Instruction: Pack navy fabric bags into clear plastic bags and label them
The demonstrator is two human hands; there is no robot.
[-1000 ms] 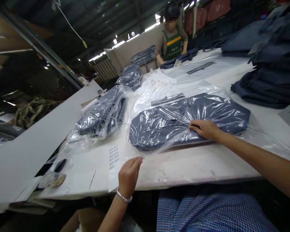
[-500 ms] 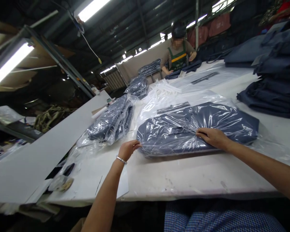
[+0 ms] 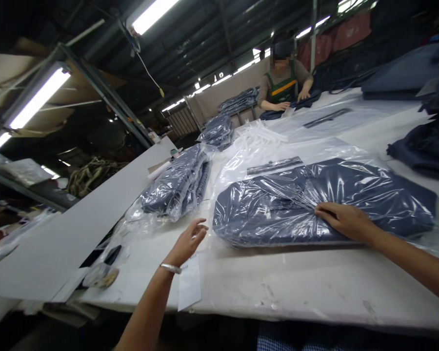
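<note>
A dark blue folded fabric item in a clear plastic bag lies lengthwise on the white table in front of me. My right hand pinches the plastic near the middle of its top, pulling creases that fan out from the fingers. Just off the bag's left end, my left hand hovers with its fingers apart and nothing in it; a silver bangle circles that wrist. A white slip of paper lies on the table beside that wrist.
Bagged dark blue bundles stand to the left. White plastic hangers lie behind the bag. Stacked dark blue fabric pieces rise at the right. Across the table a co-worker handles dark cloth. The table's front edge is near me.
My left hand has let go of the bag's left end and moved slightly away, fingers opened. My right hand keeps its grip on the plastic. The view has shifted a little.
</note>
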